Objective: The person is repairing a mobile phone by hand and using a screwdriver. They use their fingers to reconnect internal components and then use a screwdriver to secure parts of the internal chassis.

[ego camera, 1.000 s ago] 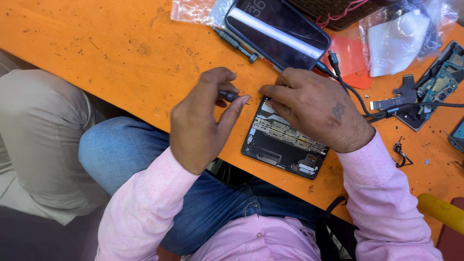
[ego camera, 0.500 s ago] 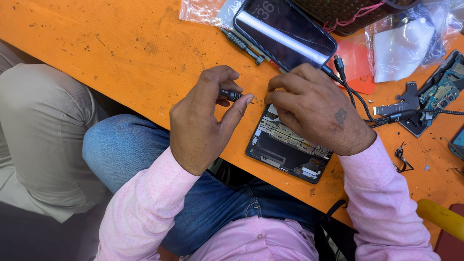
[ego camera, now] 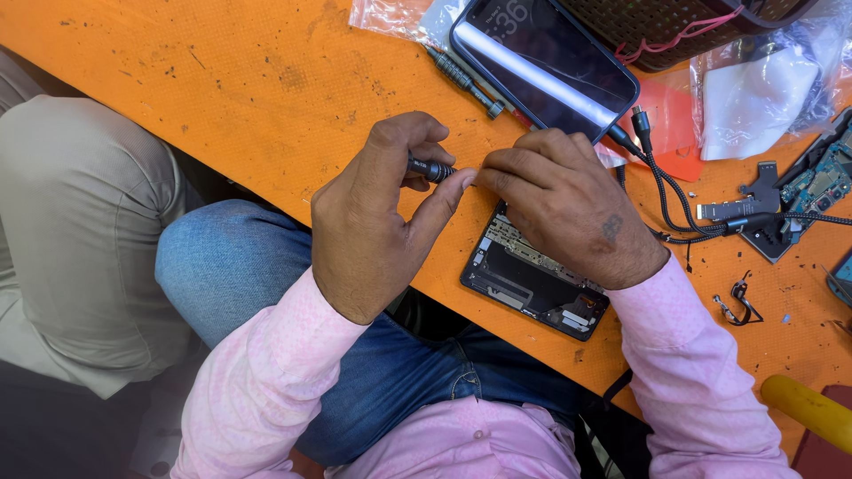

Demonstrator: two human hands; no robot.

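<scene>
My left hand (ego camera: 377, 222) pinches a small dark screwdriver (ego camera: 432, 169) between thumb and fingers, its tip pointing right toward my other hand. My right hand (ego camera: 568, 204) has its fingers curled at the screwdriver's tip, and whether it pinches anything tiny there I cannot tell. It rests over the top of an opened dark phone body (ego camera: 532, 279) lying on the orange table (ego camera: 266, 89) near the front edge. Both hands meet just above the phone's upper left corner.
A black phone with a lit screen (ego camera: 541, 66) lies behind my hands, with another dark screwdriver (ego camera: 466, 80) beside it. Black cables (ego camera: 666, 191), a circuit board (ego camera: 821, 182), plastic bags (ego camera: 763, 89) and a yellow handle (ego camera: 808, 410) are to the right. Another person's knee (ego camera: 80, 222) is at the left.
Both hands hold nearly the same pose around the screwdriver. The view has shifted slightly, so the table and phones sit a little lower and further right.
</scene>
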